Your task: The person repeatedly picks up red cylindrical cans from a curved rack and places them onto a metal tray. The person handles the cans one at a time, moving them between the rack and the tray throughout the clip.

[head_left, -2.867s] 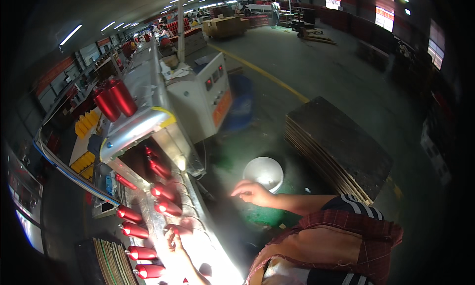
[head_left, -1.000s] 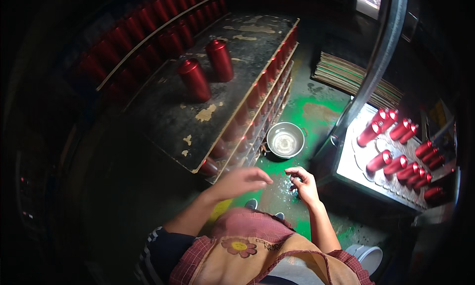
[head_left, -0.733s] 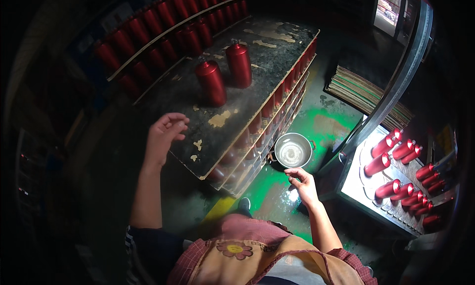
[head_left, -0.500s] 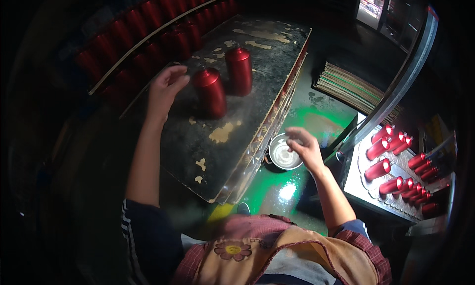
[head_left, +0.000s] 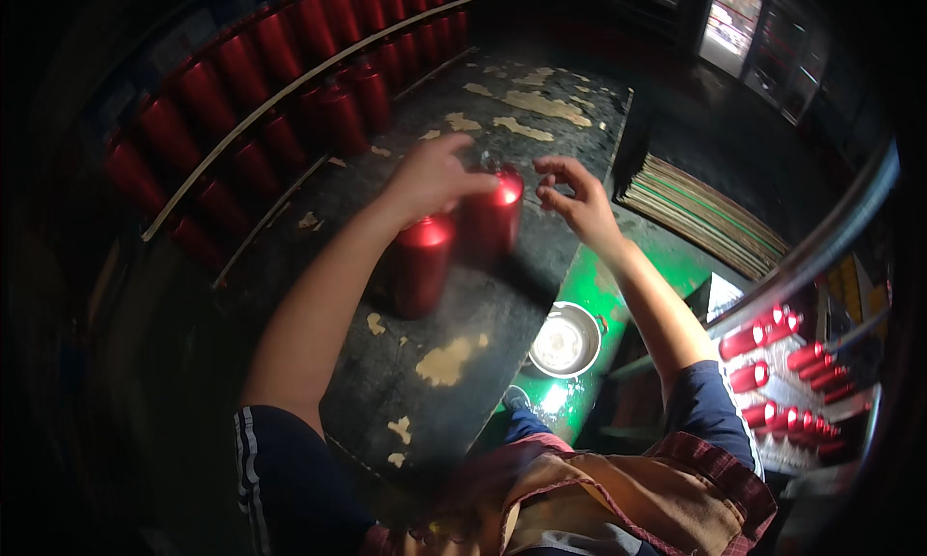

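Two shiny red metal bottles stand upright on a worn black tabletop (head_left: 526, 291). My left hand (head_left: 430, 181) reaches over the nearer bottle (head_left: 422, 271) to the neck of the farther bottle (head_left: 494, 218). Its thumb and forefinger are spread on either side of that neck, and whether they touch it I cannot tell. Part of the nearer bottle's top is hidden by this hand. Just right of the farther bottle is my right hand (head_left: 582, 207), its fingers loosely bent and apart, with nothing seen in them.
Red bottles (head_left: 232, 69) fill shelves along the left. A round metal pan (head_left: 565, 342) sits on the wet green floor right of the table. Beyond it lies a stack of flat sheets (head_left: 705, 213). More red bottles (head_left: 763, 334) rest on a lit rack behind a curved frame.
Both hands have come together over the table at the farther bottle, the left moving right and the right moving up. My view has shifted, and I stand closer to the bottles.
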Demonstrator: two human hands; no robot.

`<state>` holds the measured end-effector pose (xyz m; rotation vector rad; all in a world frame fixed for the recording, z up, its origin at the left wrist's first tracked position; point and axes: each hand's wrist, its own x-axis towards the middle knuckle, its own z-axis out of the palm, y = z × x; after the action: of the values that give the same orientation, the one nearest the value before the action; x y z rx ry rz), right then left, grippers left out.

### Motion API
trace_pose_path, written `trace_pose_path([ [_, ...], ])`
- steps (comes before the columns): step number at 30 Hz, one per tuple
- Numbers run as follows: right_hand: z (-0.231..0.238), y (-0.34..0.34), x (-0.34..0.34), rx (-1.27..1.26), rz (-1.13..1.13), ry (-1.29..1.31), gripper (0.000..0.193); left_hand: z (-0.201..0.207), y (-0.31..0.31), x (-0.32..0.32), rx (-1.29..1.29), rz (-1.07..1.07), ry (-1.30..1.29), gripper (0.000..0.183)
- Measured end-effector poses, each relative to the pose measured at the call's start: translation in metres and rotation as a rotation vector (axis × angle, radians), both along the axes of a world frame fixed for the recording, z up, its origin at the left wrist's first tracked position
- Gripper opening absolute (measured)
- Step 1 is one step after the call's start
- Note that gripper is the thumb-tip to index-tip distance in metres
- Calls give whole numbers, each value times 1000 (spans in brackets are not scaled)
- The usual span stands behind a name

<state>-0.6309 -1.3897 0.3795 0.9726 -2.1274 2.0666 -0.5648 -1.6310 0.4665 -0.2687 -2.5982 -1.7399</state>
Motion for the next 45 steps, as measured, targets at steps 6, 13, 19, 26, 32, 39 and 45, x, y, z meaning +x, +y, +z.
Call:
trace_pose_path([
  [6,39,-65,-142,82,91,196,43,9,21,-25,43,-45,-170,24],
  [13,70,-232,-264,121,91,734,52,16,-8,48,92,356,-56,31],
  [19,82,-359,-330,425,-6,565,58,14,-2,78,3,594,134,34],
  [26,70,-382,-360,101,76,628,17,7,-7,63,-127,576,275,35],
  [32,89,-381,-325,28,237,266,26,6,-13,62,-111,546,285,37],
  [39,101,-391,-275,589,367,250,26,7,-8,66,-81,575,243,35],
  [45,87,-320,-254,389,272,472,25,-4,-9,72,-2,573,248,34],
])
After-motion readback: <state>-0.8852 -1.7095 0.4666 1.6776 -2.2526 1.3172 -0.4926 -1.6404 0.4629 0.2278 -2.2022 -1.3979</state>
